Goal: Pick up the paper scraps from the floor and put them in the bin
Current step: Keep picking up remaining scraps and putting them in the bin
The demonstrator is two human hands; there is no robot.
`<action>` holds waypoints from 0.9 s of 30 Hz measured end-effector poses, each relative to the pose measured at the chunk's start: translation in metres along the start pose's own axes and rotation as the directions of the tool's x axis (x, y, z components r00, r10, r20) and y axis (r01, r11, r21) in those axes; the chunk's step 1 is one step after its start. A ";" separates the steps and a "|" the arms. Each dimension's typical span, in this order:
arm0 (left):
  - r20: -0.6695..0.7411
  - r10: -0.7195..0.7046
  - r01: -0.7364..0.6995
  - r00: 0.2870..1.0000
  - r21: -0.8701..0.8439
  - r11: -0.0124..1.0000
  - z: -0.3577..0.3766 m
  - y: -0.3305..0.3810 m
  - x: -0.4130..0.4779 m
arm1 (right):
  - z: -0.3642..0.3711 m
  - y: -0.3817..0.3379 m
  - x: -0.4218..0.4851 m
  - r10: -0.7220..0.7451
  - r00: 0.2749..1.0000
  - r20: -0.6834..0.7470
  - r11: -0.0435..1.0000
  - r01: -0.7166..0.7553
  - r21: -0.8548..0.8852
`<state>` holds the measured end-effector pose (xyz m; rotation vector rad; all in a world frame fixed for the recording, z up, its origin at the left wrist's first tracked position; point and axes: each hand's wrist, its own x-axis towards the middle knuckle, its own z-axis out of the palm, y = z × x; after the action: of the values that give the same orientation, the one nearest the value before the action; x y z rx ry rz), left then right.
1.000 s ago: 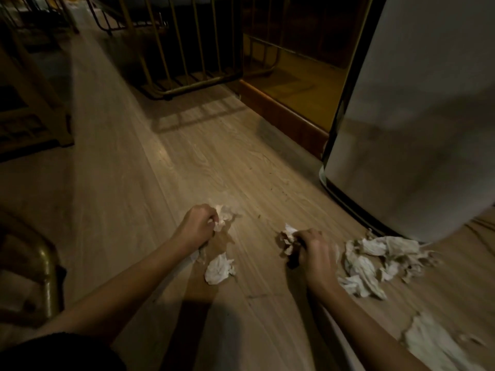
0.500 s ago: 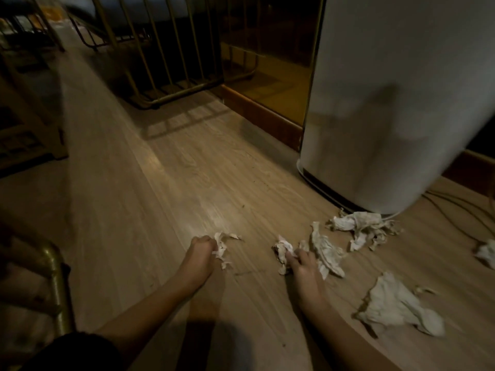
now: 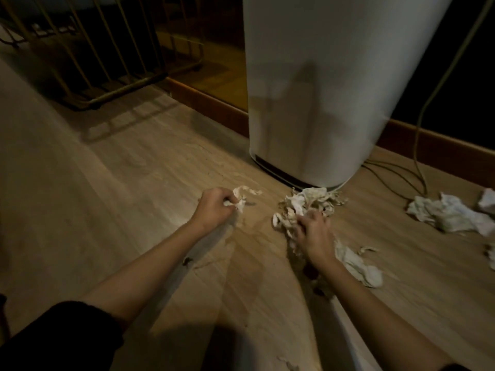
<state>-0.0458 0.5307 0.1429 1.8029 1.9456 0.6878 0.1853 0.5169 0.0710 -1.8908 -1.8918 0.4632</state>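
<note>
My left hand [image 3: 213, 208] is closed around a small white paper scrap [image 3: 241, 199] just above the wooden floor. My right hand [image 3: 314, 234] grips a bunch of crumpled paper scraps [image 3: 308, 203] that reaches up to the foot of the tall white bin [image 3: 321, 89]. Another scrap [image 3: 359, 266] lies on the floor right of my right wrist. A larger crumpled heap [image 3: 450, 215] lies at the far right, with more pieces at the frame's right edge.
A metal-barred rack [image 3: 88, 57] stands at the back left. A wooden skirting board [image 3: 209, 105] runs behind the bin. Cables [image 3: 417, 145] trail on the floor right of the bin. Tiny paper bits [image 3: 288, 364] lie near the bottom edge.
The view has swung right, so the bin now stands straight ahead. My right hand has pushed forward into the pile at the bin's foot, gathering more scraps. My left hand keeps its scrap.
</note>
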 end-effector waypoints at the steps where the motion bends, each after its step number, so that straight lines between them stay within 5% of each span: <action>1: 0.024 0.015 -0.015 1.000 0.021 1.000 0.000 0.003 0.004 | 0.004 0.005 -0.007 -0.009 0.997 0.076 0.997 0.015 -0.078; 3: 0.089 0.055 -0.064 0.995 0.104 0.993 -0.004 0.001 0.007 | 0.012 0.010 -0.023 -0.063 0.987 0.148 0.979 0.090 -0.182; 6: 0.155 0.030 -0.060 0.987 0.194 0.979 -0.007 -0.023 -0.006 | 0.020 0.006 -0.041 -0.136 0.989 0.059 0.975 0.144 -0.172; 14: 0.091 -0.073 0.049 0.993 0.246 0.968 -0.021 -0.076 -0.052 | 0.032 -0.021 -0.027 -0.137 0.989 0.065 0.989 0.139 -0.040; 20: 0.228 -0.082 0.005 0.970 0.321 0.947 -0.019 -0.103 -0.090 | 0.024 -0.070 -0.015 -0.297 0.953 0.065 0.953 0.291 0.090; 27: 0.184 -0.013 -0.044 0.983 0.302 0.952 0.001 -0.073 -0.059 | 0.013 -0.052 -0.006 -0.251 0.968 -0.013 0.966 0.250 -0.063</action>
<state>-0.0983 0.4683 0.0956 1.9812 1.9980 0.2186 0.1341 0.5104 0.0858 -1.6534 -2.1162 0.3072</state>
